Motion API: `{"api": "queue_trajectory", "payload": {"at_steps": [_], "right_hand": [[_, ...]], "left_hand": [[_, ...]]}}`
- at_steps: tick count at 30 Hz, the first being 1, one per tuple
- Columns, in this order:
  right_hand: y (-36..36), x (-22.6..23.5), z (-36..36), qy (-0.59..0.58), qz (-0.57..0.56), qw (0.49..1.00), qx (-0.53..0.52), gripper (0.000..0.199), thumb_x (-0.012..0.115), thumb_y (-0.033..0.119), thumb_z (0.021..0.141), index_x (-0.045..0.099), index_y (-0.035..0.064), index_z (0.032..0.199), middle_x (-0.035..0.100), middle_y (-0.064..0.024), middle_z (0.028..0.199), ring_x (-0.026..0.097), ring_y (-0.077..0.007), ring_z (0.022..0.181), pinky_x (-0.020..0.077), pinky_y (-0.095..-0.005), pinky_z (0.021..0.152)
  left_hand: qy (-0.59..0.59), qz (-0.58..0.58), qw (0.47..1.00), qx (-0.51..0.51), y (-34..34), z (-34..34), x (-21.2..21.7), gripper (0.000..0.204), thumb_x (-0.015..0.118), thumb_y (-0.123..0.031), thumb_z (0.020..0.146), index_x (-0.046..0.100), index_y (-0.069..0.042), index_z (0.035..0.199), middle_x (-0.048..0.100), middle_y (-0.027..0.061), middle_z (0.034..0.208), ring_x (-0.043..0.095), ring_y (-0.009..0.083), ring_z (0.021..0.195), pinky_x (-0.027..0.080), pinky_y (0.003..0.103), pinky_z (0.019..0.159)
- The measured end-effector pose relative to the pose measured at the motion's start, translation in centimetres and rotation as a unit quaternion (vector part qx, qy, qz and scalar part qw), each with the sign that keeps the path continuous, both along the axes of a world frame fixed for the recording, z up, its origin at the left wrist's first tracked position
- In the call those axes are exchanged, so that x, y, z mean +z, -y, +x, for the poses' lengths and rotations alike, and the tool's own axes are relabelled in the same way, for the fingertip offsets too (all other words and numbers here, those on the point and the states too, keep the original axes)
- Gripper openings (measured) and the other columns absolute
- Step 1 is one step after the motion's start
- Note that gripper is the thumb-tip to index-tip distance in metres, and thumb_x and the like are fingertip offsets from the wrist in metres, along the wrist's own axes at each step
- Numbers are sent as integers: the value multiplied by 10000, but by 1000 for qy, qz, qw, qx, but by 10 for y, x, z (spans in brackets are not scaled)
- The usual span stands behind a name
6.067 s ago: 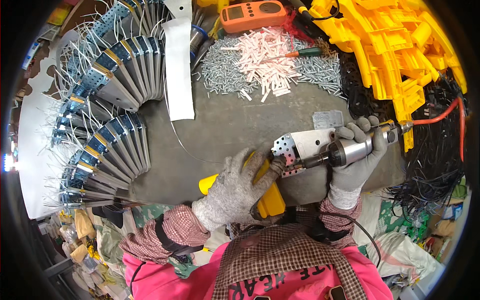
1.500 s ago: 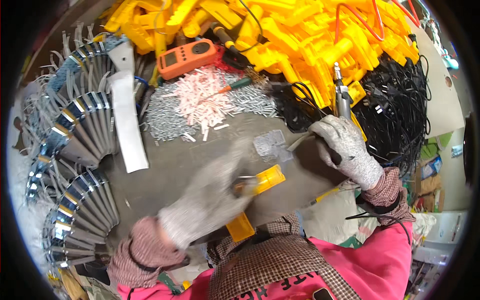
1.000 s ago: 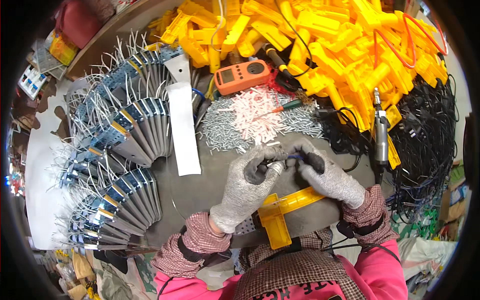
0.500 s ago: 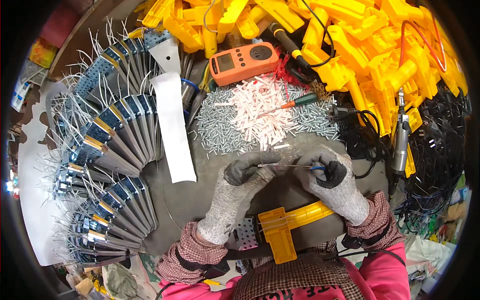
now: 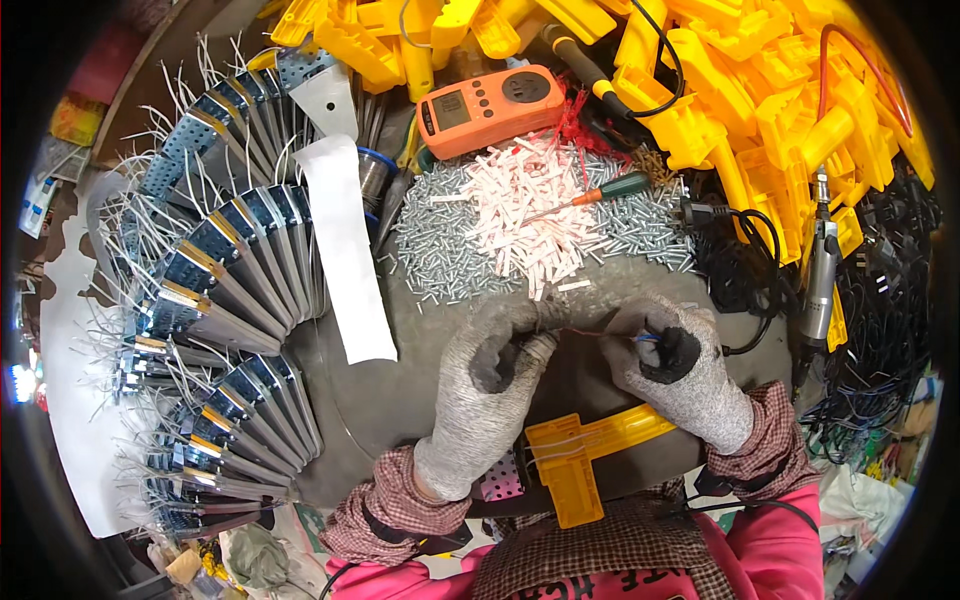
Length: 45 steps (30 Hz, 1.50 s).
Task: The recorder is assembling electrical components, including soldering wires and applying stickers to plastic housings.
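Both hands wear grey knit gloves with dark fingertips and work close together over the dark bench. My left hand (image 5: 495, 365) pinches the left end of a thin wire (image 5: 580, 332), which is reddish and hard to make out. The same wire runs into my right hand (image 5: 672, 355), whose fingers are closed; a small blue piece (image 5: 648, 338) shows between them. Below the hands lies a yellow plastic housing half (image 5: 565, 480) with a handle stretching right and thin pale leads across it. A perforated metal plate (image 5: 500, 480) sits beside it, partly behind my left wrist.
Beyond the hands are silver screws (image 5: 430, 245), pale sleeves (image 5: 530, 215), a screwdriver (image 5: 590, 195) and an orange multimeter (image 5: 490, 110). Metal parts with wires (image 5: 240, 290) fan out at left beside a white strip (image 5: 345, 250). Yellow housings (image 5: 750, 130) and black cords (image 5: 870, 300) crowd the right.
The pale sleeve at my left fingertips no longer shows. My left hand has turned more upright, its fingers now hiding the wire's end. The view has shifted slightly.
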State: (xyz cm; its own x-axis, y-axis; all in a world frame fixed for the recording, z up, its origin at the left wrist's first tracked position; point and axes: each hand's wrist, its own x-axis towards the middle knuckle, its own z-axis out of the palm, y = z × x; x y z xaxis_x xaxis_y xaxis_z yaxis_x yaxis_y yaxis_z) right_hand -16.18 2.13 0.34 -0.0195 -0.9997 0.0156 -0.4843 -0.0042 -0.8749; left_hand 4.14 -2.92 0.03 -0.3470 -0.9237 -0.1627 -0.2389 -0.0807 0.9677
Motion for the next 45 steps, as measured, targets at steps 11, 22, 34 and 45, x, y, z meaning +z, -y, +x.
{"api": "queue_trajectory", "payload": {"at_steps": [11,22,34,45], "right_hand": [[6,-4,0,-3,-15,999,34,123,713,38,875,706,34,997,705,-56,898,650,-120,795,526,-287,728],[17,0,-12,188,-45,981,-10,254,533,124,1012,566,12,1237,670,-70,898,606,-122,764,492,-276,696],[6,6,-15,336,174,925,-21,167,585,167,994,635,30,1074,679,-4,889,575,-22,716,460,-184,616],[10,11,-12,397,164,903,-12,252,606,269,991,609,44,1105,690,-41,813,566,-58,570,404,-203,481]], "left_hand": [[-105,1,993,-54,1,1,5,235,642,80,917,667,46,1149,679,105,1135,649,164,1031,522,280,894],[128,-198,966,-105,27,-14,30,251,668,31,880,657,-12,1128,652,110,1027,647,208,955,522,317,836],[258,-371,877,-165,48,-31,17,202,707,-101,825,592,-20,970,595,167,991,600,353,951,505,458,853],[285,-380,852,-220,51,-39,-14,407,729,-130,777,581,-16,1138,567,204,1055,564,416,1056,474,503,911]]}}
